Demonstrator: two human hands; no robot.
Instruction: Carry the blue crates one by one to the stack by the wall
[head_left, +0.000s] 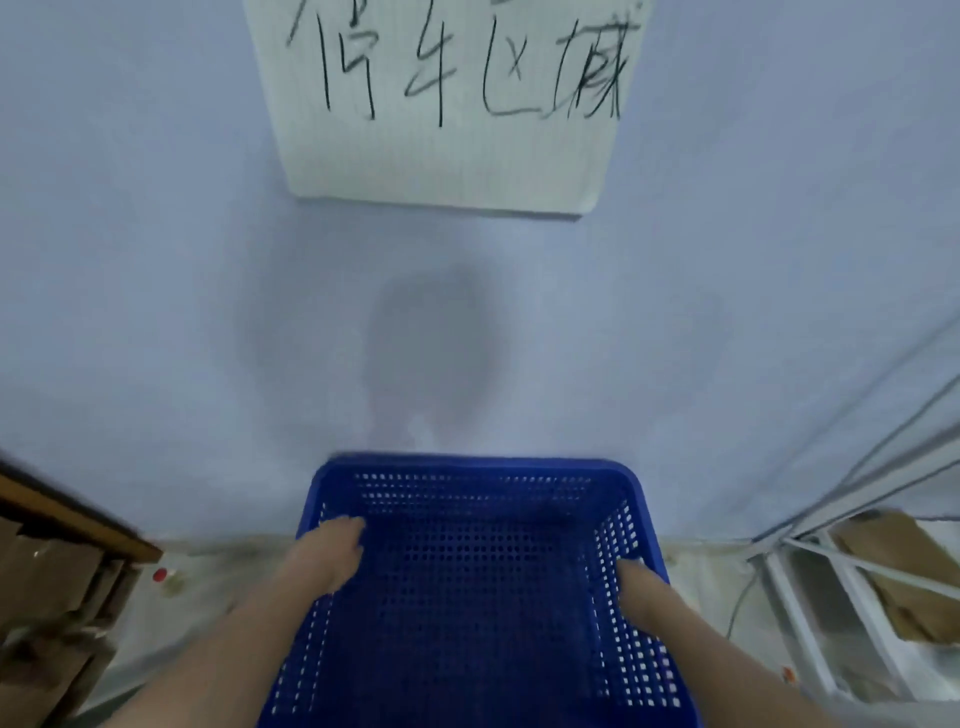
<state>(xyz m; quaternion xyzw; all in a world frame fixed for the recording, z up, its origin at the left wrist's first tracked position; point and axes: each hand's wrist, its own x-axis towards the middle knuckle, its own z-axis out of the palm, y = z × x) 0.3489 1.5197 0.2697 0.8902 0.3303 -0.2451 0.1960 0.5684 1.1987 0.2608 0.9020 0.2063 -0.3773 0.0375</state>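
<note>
Left grip (332, 545) clamps the blue crate's (467, 597) left rim; right grip (636, 582) clamps its right rim. Beyond both grips stands the wall (156, 260).

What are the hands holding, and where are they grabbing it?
Both hands hold one blue crate. The left hand grips its left wall, and the right hand grips its right wall.

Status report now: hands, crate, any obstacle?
Left hand and right hand grip blue crate by its sides. Crate close to wall. No obstacle visible.
</note>
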